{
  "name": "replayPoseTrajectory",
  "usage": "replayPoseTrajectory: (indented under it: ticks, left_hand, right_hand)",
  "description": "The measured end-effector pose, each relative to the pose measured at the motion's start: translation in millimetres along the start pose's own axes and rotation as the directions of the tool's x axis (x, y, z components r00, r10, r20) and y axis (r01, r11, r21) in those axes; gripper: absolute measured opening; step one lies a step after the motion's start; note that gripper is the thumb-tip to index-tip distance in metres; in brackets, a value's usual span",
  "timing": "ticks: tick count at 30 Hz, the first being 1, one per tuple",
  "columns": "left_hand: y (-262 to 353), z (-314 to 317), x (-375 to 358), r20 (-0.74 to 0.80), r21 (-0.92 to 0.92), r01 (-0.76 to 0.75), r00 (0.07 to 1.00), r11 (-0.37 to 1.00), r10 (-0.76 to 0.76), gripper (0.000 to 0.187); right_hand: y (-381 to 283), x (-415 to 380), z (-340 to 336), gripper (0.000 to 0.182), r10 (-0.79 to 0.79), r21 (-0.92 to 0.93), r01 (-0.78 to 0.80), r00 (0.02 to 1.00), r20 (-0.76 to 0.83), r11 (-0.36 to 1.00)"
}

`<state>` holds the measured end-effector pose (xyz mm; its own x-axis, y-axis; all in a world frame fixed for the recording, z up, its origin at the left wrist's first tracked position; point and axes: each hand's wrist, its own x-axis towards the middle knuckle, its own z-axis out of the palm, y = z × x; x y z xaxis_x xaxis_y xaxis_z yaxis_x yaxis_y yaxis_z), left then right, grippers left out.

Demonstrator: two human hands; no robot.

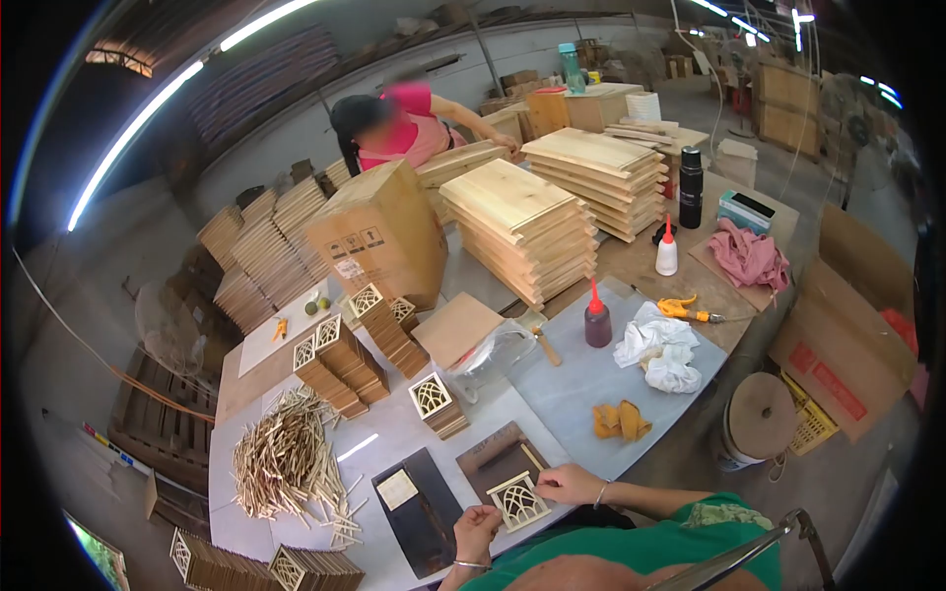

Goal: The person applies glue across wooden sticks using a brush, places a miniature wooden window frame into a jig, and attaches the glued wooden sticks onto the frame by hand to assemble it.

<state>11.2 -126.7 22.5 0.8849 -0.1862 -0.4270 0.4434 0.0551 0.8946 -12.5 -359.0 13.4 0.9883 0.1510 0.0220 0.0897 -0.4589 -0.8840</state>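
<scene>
Two hands worked at the near edge of the worktop [611,379], both on one small lattice panel [518,500], a square wooden piece with a carved arch pattern. It lay flat on a dark brown board [493,455], just in front of the person's body. The right hand [570,484] rested at the panel's right corner, fingers curled narrow and pinching its edge. The left hand [476,532] sat at the lower left of the panel, fingers bunched close against its frame; whether they truly gripped it could not be told from this view.

Just to the left lay a black sheet [426,512] with a small pale square [397,489] on it. Further left a heap of thin wooden sticks [286,458] was spread out, and stacks of finished lattice panels [347,360] stood beyond. A red-capped glue bottle [597,316] stood well apart, near white rags [658,350].

By the look of it, the step in hand was fitting or squaring the panel on the board. The next move would likely call for steady pressure from both hands, keeping the frame flat so its thin bars did not shift or snap
</scene>
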Motion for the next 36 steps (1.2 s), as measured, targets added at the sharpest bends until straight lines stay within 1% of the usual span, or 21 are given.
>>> replayPoseTrajectory:
  ticks: [4, 7, 12, 14, 16, 21, 25, 26, 27, 29, 31, 35, 36]
  left_hand:
    - [-1.4, -10.8, -6.4, -0.072, 0.007, 0.001, 0.997, 1.000, -0.001, 0.012]
    - [-2.5, -19.3, -9.0, -0.095, -0.018, 0.004, 0.995, 1.000, -0.005, 0.013]
    - [-2.7, -24.9, -8.2, -0.081, -0.039, -0.003, 0.997, 0.999, -0.001, 0.012]
    - [-5.6, -25.6, -7.4, -0.069, -0.048, -0.005, 0.998, 0.999, 0.001, 0.012]
    - [-8.1, -25.9, -7.6, -0.086, -0.015, -0.025, 0.996, 1.000, 0.024, 0.012]
    - [-13.7, -26.9, -5.5, -0.085, -0.035, -0.006, 0.996, 0.999, 0.003, 0.013]
    - [-20.2, -29.8, 1.6, -0.091, -0.022, 0.006, 0.996, 1.000, -0.008, 0.013]
    - [-25.0, -31.7, 5.4, -0.085, -0.022, 0.004, 0.996, 1.000, -0.006, 0.013]
    - [-29.2, -33.2, 7.7, -0.092, 0.004, -0.009, 0.996, 1.000, 0.009, 0.013]
    - [-35.3, -33.9, 13.1, -0.093, 0.030, -0.024, 0.995, 0.999, 0.027, 0.012]
    - [-34.8, -32.9, 13.6, -0.120, -0.036, 0.013, 0.993, 0.999, -0.017, 0.013]
    - [-37.3, -36.7, 14.8, -0.093, -0.040, 0.006, 0.996, 0.999, -0.010, 0.014]
    - [-35.5, -36.0, 13.0, -0.100, -0.041, 0.003, 0.995, 0.999, -0.007, 0.014]
  right_hand:
    - [-10.2, 5.9, 8.8, 0.031, 0.009, 0.009, -0.009, 0.999, 0.039, 1.000]
    - [-15.4, 9.7, 15.0, 0.031, 0.007, 0.049, -0.010, 0.998, 0.057, 0.999]
    - [-8.9, 14.7, 24.6, 0.029, -0.034, 0.014, 0.033, 0.998, 0.053, 0.999]
    - [-8.7, 14.1, 25.4, 0.028, -0.024, 0.017, 0.023, 0.998, 0.055, 1.000]
    - [-7.9, 13.4, 26.0, 0.028, -0.012, 0.022, 0.011, 0.998, 0.056, 1.000]
    - [-1.9, 14.7, 28.9, 0.027, -0.031, 0.016, 0.030, 0.997, 0.065, 0.999]
    - [2.7, 17.0, 31.8, 0.028, -0.024, 0.011, 0.023, 0.997, 0.077, 1.000]
    - [0.8, 17.6, 30.8, 0.030, 0.000, 0.011, -0.001, 0.996, 0.090, 1.000]
    - [-2.0, 17.7, 29.5, 0.031, 0.024, 0.012, -0.025, 0.994, 0.103, 1.000]
    - [-4.0, 18.2, 27.0, 0.031, 0.023, 0.027, -0.026, 0.995, 0.101, 0.999]
    - [-1.6, 18.9, 28.7, 0.031, 0.022, 0.015, -0.023, 0.994, 0.102, 1.000]
    - [-2.7, 19.1, 29.6, 0.030, 0.013, -0.002, -0.013, 0.995, 0.099, 1.000]
    - [-2.2, 19.4, 30.0, 0.030, -0.011, -0.009, 0.012, 0.995, 0.094, 1.000]
